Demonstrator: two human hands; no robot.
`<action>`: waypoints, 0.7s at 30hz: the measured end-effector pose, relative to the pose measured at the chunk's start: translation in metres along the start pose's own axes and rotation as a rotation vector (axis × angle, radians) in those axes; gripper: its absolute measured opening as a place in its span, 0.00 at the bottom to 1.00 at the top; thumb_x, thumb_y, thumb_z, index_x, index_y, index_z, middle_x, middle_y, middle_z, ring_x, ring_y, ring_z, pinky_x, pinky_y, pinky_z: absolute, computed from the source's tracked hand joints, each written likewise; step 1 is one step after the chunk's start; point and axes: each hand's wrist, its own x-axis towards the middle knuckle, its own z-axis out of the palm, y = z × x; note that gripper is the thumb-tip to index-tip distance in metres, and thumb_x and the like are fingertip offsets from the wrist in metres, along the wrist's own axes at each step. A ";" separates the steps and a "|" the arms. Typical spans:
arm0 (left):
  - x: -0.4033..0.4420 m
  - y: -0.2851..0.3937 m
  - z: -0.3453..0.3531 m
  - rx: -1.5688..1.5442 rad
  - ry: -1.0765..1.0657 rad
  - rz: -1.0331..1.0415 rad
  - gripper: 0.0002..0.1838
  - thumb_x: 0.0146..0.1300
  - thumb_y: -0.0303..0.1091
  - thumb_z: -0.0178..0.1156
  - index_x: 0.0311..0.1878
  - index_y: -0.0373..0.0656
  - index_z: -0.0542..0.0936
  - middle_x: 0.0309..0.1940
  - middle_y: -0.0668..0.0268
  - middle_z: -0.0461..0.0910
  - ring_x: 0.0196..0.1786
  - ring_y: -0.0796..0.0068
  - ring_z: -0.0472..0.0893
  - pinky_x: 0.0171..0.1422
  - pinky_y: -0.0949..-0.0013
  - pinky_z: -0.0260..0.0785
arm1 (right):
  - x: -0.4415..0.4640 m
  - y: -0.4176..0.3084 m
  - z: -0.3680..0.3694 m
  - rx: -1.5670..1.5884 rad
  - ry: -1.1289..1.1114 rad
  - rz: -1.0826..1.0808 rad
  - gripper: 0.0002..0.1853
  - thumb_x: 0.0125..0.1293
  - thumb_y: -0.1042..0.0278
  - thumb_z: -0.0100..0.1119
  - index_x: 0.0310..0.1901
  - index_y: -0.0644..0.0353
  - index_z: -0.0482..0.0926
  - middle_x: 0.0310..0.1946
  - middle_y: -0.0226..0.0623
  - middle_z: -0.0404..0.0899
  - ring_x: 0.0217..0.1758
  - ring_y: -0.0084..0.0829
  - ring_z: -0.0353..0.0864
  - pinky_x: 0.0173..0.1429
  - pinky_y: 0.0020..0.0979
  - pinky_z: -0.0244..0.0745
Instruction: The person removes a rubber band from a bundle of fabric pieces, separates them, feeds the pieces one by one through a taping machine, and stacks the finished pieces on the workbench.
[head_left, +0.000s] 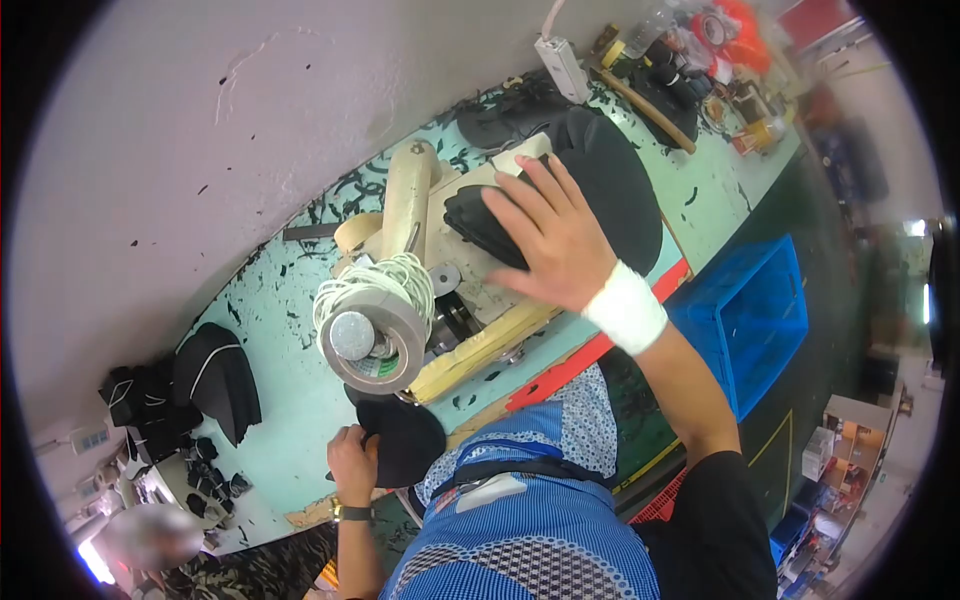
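Observation:
My right hand [560, 240], with a white wrap at the wrist, lies with fingers spread over a stack of black fabric pieces [625, 190] on the machine's bed. Folded edges of the stack stick out beyond my fingertips. My left hand [352, 465], a watch on its wrist, is closed at the edge of a black curved piece [405, 440] near the table's front edge; its fingertips are partly hidden. Between the two hands stands a cream-coloured machine [408, 200] with a round grey ring-shaped part [370, 382] and a pale coiled cord [400, 280] around it.
Black scraps litter the green tabletop [280, 370]. More black pieces [215, 380] lie at the left. A wooden-handled tool [645, 108] and a power strip [563, 68] are at the back. A blue crate [745, 320] stands at right. Another person [250, 570] is at lower left.

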 end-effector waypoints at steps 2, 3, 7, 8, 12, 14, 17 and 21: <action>0.000 0.017 -0.031 -0.039 -0.121 -0.032 0.15 0.56 0.37 0.69 0.40 0.36 0.81 0.30 0.54 0.81 0.33 0.56 0.81 0.39 0.58 0.72 | -0.018 -0.033 -0.006 0.152 0.087 0.006 0.32 0.49 0.60 0.71 0.55 0.64 0.75 0.47 0.51 0.77 0.51 0.51 0.77 0.62 0.46 0.70; 0.001 0.034 -0.051 -0.250 -0.309 0.007 0.13 0.57 0.35 0.68 0.39 0.37 0.81 0.27 0.55 0.80 0.30 0.60 0.80 0.37 0.61 0.72 | -0.030 -0.058 -0.008 0.303 0.176 0.018 0.26 0.50 0.62 0.71 0.51 0.64 0.78 0.44 0.49 0.79 0.46 0.50 0.80 0.56 0.44 0.76; 0.019 0.098 -0.090 -0.539 -0.516 0.215 0.09 0.59 0.31 0.66 0.41 0.36 0.82 0.25 0.60 0.80 0.27 0.77 0.76 0.34 0.72 0.68 | -0.070 -0.132 0.001 0.892 -0.272 0.394 0.12 0.59 0.64 0.66 0.34 0.65 0.81 0.24 0.41 0.76 0.30 0.40 0.80 0.35 0.35 0.75; 0.025 0.108 -0.092 -0.494 -0.546 0.210 0.09 0.59 0.30 0.66 0.41 0.35 0.82 0.26 0.62 0.80 0.29 0.81 0.75 0.34 0.74 0.67 | -0.081 -0.136 0.010 0.976 -0.591 0.558 0.12 0.63 0.64 0.63 0.30 0.66 0.81 0.19 0.38 0.74 0.26 0.35 0.79 0.32 0.35 0.72; 0.042 0.101 -0.071 -0.768 -0.592 0.141 0.10 0.61 0.31 0.64 0.43 0.35 0.81 0.30 0.62 0.81 0.32 0.82 0.76 0.37 0.75 0.68 | -0.090 -0.134 0.044 1.416 -0.412 0.984 0.14 0.67 0.65 0.59 0.27 0.66 0.79 0.13 0.31 0.70 0.22 0.22 0.74 0.28 0.31 0.67; 0.048 0.097 -0.076 -0.745 -0.663 0.051 0.11 0.62 0.31 0.64 0.43 0.35 0.81 0.30 0.62 0.82 0.33 0.82 0.77 0.38 0.75 0.68 | -0.092 -0.132 0.063 1.480 -0.449 1.064 0.14 0.68 0.64 0.58 0.29 0.66 0.81 0.17 0.30 0.73 0.24 0.20 0.74 0.29 0.29 0.67; 0.057 0.094 -0.084 -0.716 -0.769 -0.146 0.11 0.64 0.33 0.62 0.44 0.34 0.81 0.32 0.61 0.82 0.35 0.82 0.77 0.40 0.76 0.68 | -0.087 -0.137 0.075 1.606 -0.559 1.193 0.15 0.70 0.63 0.55 0.32 0.66 0.83 0.24 0.27 0.79 0.28 0.15 0.73 0.32 0.24 0.68; 0.071 0.109 -0.078 -0.229 -0.163 0.352 0.10 0.66 0.34 0.60 0.41 0.36 0.82 0.31 0.60 0.81 0.34 0.80 0.79 0.39 0.75 0.69 | -0.080 -0.156 0.068 1.778 -0.285 1.525 0.13 0.69 0.63 0.58 0.34 0.65 0.83 0.25 0.28 0.80 0.28 0.14 0.74 0.33 0.22 0.69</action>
